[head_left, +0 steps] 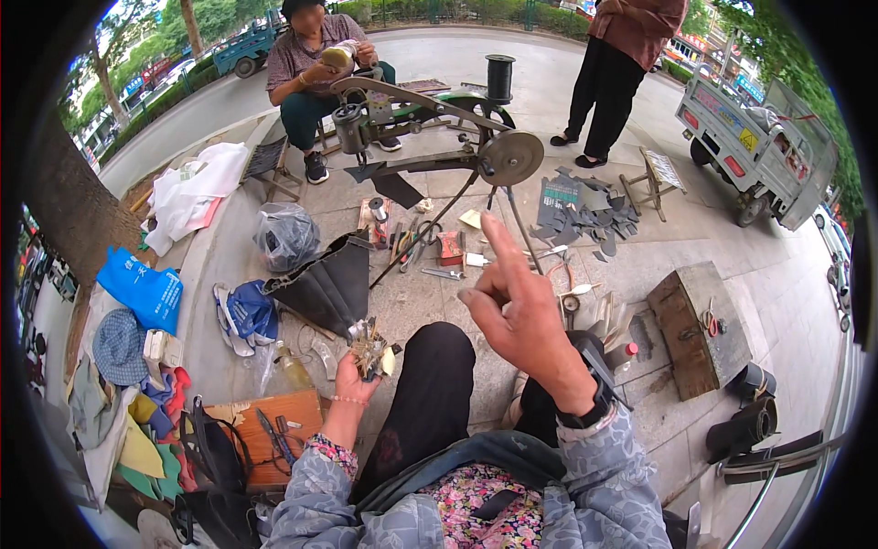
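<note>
My left hand (355,384) is closed from below around a clump of small brown and grey bits (369,352). A pale yellow piece sticks out at its right side; I cannot make out what each bit is. Higher up, my right hand (526,316) is raised over my right knee. Its index finger points away from me, the thumb stands apart and the other fingers curl; nothing shows in it. Beyond both hands stands a hand-cranked shoe-patching sewing machine (430,165) with a round wheel (510,158). A black open bag (325,285) lies just beyond my left hand.
Small tools and a red box (450,247) lie on the paving. A wooden chest (700,329) stands right, with dark scraps (590,215) beyond it. At left are a wooden board (265,430), cloth pieces and a blue bag (142,288). One person sits opposite holding a shoe; another stands.
</note>
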Tool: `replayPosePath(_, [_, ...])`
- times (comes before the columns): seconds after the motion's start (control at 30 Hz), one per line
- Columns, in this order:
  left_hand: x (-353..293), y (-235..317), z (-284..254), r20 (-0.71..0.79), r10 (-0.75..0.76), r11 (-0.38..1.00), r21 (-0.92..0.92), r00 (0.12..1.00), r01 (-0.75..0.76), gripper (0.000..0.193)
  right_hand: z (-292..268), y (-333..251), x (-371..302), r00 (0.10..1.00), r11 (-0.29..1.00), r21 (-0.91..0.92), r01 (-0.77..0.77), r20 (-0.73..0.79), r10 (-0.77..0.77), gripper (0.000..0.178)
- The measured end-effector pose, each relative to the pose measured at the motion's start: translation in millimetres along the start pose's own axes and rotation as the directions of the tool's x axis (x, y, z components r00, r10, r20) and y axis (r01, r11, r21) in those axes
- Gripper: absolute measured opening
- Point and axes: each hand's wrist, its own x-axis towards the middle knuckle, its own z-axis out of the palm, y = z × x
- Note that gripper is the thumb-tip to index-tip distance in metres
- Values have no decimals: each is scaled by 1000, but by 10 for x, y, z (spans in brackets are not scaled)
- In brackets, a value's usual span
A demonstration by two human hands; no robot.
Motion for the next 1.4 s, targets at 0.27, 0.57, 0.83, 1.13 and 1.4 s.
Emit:
replayPosePath(0.27, [-38,150,-128,-63,18,1000,0,998,-18,31,244,329,-84,964,966,60,-253,100,246,76])
replayPosePath(0.57, [12,192,-115,-100,35,999,8,994,-34,30,-861,613,-1088,754,853,197,-483,-403,519,72])
replayPosePath(0.83, [192,344,-447,1,256,757,622,967,-201,39,-2090,299,-2416,425,838,-33,-544,-872,241,66])
replayPosePath(1.13, [616,455,-686,168,278,224,946,946,-234,45,-2121,-85,-3550,142,674,39,-737,-967,211,67])
replayPosePath(1.4, [617,431,-677,88,297,356,914,951,-195,56,-2072,140,-3488,149,691,99,-716,-946,289,68])
